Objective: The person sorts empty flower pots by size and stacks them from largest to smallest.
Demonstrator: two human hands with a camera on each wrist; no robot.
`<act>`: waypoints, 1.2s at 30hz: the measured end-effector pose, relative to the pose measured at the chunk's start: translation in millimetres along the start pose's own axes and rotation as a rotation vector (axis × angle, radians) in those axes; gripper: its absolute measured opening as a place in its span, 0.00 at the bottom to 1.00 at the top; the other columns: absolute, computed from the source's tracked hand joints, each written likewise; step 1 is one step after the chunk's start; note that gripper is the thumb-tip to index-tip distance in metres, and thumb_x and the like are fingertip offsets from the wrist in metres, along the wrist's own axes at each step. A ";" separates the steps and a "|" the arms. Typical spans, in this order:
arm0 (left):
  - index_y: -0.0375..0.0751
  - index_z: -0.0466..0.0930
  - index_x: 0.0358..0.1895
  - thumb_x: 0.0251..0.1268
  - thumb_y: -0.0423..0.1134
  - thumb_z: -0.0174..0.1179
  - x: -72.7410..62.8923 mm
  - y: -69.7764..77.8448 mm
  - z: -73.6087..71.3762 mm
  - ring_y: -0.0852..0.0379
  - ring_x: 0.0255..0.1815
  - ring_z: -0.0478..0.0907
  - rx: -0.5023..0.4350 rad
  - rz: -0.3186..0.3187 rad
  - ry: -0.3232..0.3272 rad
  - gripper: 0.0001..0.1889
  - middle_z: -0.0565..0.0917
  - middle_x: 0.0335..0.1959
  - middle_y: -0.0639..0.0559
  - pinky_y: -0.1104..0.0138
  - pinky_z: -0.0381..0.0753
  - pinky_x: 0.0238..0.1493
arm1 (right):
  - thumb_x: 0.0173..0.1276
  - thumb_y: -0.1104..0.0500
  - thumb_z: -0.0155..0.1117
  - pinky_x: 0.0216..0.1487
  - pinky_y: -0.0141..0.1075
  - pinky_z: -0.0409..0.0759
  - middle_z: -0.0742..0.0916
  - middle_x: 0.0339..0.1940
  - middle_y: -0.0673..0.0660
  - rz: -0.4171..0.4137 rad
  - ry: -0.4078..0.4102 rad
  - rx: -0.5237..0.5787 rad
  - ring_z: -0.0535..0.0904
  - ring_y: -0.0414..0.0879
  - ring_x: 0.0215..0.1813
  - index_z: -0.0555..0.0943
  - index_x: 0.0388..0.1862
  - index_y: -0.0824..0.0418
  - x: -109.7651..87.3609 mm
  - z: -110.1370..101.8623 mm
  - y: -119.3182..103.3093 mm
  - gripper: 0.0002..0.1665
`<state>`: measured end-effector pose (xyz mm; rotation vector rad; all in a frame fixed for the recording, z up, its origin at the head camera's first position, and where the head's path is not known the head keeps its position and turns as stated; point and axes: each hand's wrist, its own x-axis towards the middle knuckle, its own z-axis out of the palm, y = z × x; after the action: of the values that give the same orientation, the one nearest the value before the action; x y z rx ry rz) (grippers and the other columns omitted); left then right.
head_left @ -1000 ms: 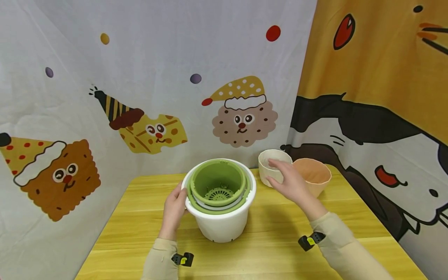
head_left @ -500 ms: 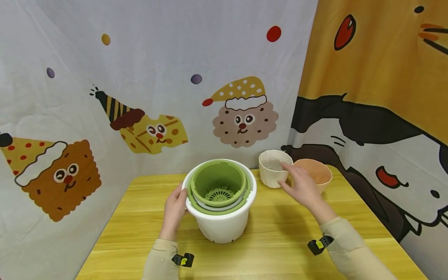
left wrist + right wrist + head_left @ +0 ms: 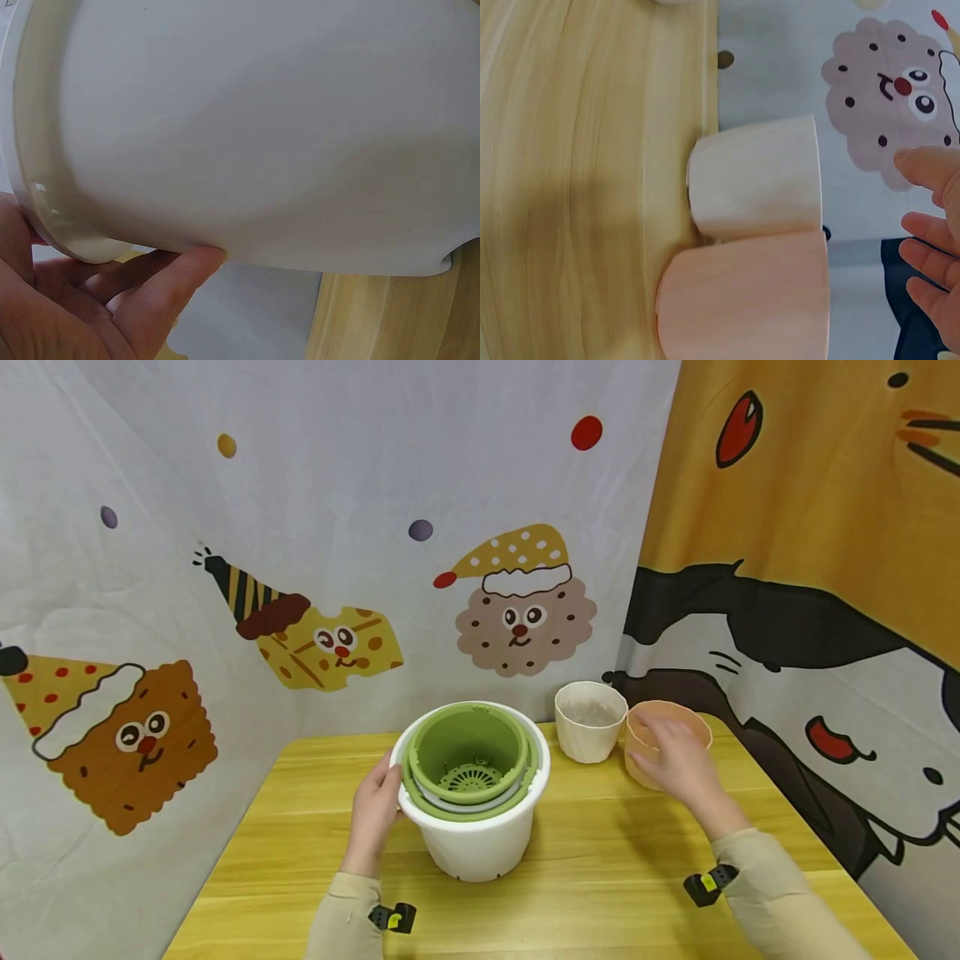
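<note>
A large white flowerpot [image 3: 476,850] stands upright at the middle of the table, with smaller green pots [image 3: 471,745] and a grey-white one nested in it. My left hand [image 3: 372,812] grips its left rim; in the left wrist view the fingers [image 3: 169,296] touch the wall below the rim. My right hand [image 3: 681,766] is held over the near side of a peach pot [image 3: 690,720], fingers apart and holding nothing. In the right wrist view the peach pot [image 3: 742,300] stands beside a cream pot [image 3: 757,180], and the fingers are beyond their rims.
The cream pot [image 3: 588,739] stands at the table's back edge, left of the peach pot. A wooden table [image 3: 592,893] lies under everything. Printed cloth curtains [image 3: 337,485] hang close behind and at the right.
My right hand has moved rightward, from over the cream pot to over the peach pot. The left hand and the white flowerpot have stayed in place.
</note>
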<state>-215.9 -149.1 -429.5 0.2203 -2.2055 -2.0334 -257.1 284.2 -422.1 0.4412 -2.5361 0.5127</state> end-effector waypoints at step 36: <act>0.42 0.67 0.73 0.77 0.43 0.48 3.1 -3.5 -0.7 0.55 0.34 0.82 -0.005 -0.005 0.009 0.25 0.71 0.69 0.38 0.57 0.87 0.35 | 0.55 0.61 0.77 0.48 0.63 0.75 0.85 0.47 0.69 0.024 -0.039 -0.212 0.77 0.67 0.50 0.76 0.59 0.64 -22.6 14.4 47.8 0.33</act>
<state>-218.7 -150.7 -432.9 0.2339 -2.1970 -2.0357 -263.8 324.5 -458.7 0.3461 -2.6006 0.2421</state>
